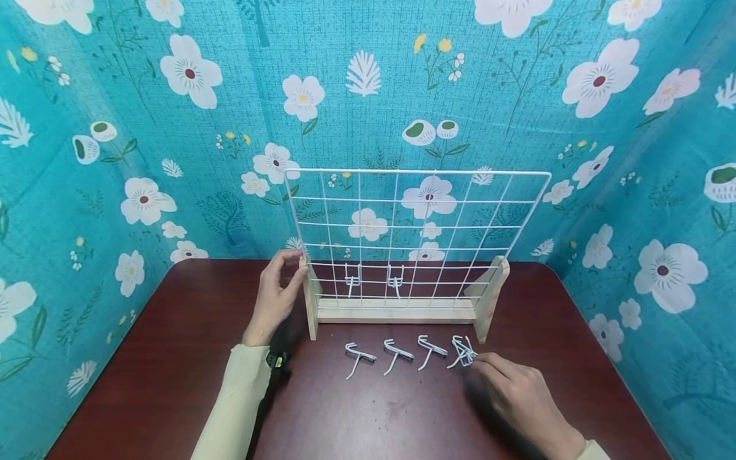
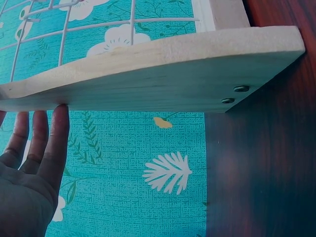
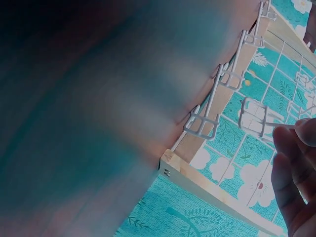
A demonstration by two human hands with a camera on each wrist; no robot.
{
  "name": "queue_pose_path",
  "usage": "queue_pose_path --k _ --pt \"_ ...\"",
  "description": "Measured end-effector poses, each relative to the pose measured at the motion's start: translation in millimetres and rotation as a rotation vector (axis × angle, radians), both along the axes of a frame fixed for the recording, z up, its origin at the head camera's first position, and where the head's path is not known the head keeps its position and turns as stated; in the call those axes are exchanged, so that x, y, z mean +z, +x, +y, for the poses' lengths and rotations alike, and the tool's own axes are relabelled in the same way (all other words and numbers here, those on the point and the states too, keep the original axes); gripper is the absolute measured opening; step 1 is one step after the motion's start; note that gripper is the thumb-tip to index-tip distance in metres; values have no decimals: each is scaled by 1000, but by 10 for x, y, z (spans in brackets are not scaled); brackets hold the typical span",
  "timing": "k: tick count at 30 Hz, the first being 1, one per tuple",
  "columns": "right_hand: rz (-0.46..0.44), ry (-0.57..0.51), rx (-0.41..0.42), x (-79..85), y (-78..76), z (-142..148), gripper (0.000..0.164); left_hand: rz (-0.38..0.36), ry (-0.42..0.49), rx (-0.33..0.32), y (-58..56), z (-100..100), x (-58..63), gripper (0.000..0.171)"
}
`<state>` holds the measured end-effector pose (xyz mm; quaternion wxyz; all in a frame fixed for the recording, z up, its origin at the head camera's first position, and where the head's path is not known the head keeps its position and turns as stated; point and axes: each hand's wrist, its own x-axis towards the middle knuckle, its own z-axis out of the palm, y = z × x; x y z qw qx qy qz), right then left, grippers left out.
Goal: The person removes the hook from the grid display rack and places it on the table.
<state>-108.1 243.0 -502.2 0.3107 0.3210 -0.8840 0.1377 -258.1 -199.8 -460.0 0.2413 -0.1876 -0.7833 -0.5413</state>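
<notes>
A white wire grid panel (image 1: 414, 223) stands upright in a wooden stand (image 1: 397, 314). My left hand (image 1: 275, 297) is at the stand's left side board (image 1: 311, 300); in the left wrist view its extended fingertips (image 2: 60, 111) touch the board's outer face. Between thumb and fingers, my right hand (image 1: 526, 396) pinches a white wire hook (image 3: 254, 118) by its stem, the hook's square frame pointing away from the hand. In the head view it overlaps the rightmost of several hooks (image 1: 397, 354) lying in a row before the stand.
Two hooks hang on the grid's lower left part, a left one (image 1: 352, 280) and a right one (image 1: 395, 281). The dark reddish table (image 1: 356, 415) carries the stand near its back edge. Flowered teal cloth (image 1: 241, 115) surrounds the table's back and sides.
</notes>
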Motion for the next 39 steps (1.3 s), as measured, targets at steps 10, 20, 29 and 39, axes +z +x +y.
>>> queue_pose_path --k 10,20,29,39 --pt "-61 79 -9 15 48 51 47 -11 -24 0 -3 -7 -25 31" --pt "-135 151 -59 -3 99 62 34 1 -13 -3 -14 -3 -10 30" --pt "-131 169 -35 -30 82 86 19 6 -10 -10 -12 -3 12 31" --pt "-140 231 -47 -16 89 56 32 2 -11 -3 -11 -21 -2 31"
